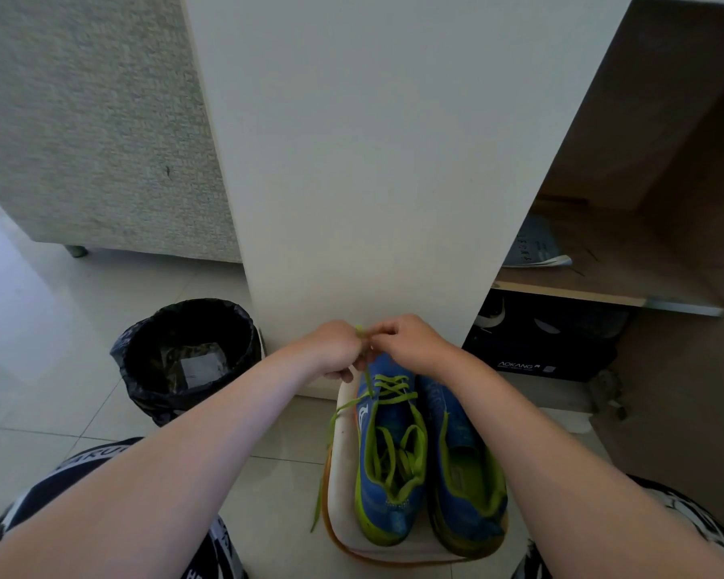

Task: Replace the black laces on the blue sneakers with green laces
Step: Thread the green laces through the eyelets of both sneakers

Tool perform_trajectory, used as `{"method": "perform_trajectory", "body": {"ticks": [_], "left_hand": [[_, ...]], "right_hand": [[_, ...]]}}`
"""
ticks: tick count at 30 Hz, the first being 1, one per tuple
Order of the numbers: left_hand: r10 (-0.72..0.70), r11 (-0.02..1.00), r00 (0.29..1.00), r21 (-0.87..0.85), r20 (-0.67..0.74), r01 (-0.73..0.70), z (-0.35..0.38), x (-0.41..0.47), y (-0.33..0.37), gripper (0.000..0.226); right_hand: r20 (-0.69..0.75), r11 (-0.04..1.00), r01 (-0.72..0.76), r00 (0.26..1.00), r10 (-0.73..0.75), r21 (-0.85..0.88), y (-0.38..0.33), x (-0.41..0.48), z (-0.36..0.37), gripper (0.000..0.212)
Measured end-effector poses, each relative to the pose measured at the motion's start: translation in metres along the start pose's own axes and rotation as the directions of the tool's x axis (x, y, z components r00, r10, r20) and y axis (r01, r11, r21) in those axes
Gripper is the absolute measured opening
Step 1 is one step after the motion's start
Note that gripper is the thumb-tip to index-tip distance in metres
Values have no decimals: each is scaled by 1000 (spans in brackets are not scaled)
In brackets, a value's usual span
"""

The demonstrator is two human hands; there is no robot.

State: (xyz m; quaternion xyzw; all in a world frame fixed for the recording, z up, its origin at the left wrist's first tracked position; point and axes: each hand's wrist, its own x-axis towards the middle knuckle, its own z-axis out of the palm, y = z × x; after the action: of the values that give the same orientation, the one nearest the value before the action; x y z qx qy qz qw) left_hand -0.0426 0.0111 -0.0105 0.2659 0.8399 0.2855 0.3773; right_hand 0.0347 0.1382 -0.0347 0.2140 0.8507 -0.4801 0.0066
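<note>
The left hand [335, 348] and the right hand [410, 344] are meeting fingertip to fingertip, both pinching the raised end of the green lace [389, 390] above the far toe end of the left sneaker [387, 465]. That shoe is carrying only a few green crossings near the toe, with slack loops lying in its opening and one loose tail hanging off the left side toward the floor [268, 453]. The right sneaker [460, 465], touching it on the white stand [341, 503], is showing no lace across its eyelets. No black lacing is showing on either shoe, so removal looks done and the relacing is perhaps a quarter through. A bin [189, 357] is standing well left.
</note>
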Motion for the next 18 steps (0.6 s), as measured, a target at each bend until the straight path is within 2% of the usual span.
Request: {"method": "perform_trajectory", "body": {"ticks": [4,7,11,12,13,15,16,18], "left_hand": [[-28,959,977,-282,-213,-34,-9,1,5,26],[8,950,973,-303,-229,-80,-10,-1,7,25],[31,968,959,-229,-280,-98,-8,-1,6,31],[19,961,953,-256,-304,-101,-8,-1,7,33],[-10,931,952,-350,-306,-103,-10,0,7,33],[-60,793,962,-598,-266,-116,-13,1,9,29],[-68,738,966,-664,-248,-119,-16,1,10,26],[-66,775,961,-621,-267,-119,-20,1,8,20]], "right_hand": [[165,960,-123,972,168,-252,14,-3,5,24],[247,940,-99,951,186,-328,15,-8,9,22],[265,921,-37,952,150,-389,12,-8,8,40],[254,917,-21,958,132,-398,11,-9,8,41],[249,913,-4,962,116,-408,11,-9,8,37],[250,920,-12,961,119,-391,10,-10,9,18],[259,921,-21,957,131,-389,8,-10,11,16],[267,895,-17,952,151,-445,5,-10,15,28]]}}
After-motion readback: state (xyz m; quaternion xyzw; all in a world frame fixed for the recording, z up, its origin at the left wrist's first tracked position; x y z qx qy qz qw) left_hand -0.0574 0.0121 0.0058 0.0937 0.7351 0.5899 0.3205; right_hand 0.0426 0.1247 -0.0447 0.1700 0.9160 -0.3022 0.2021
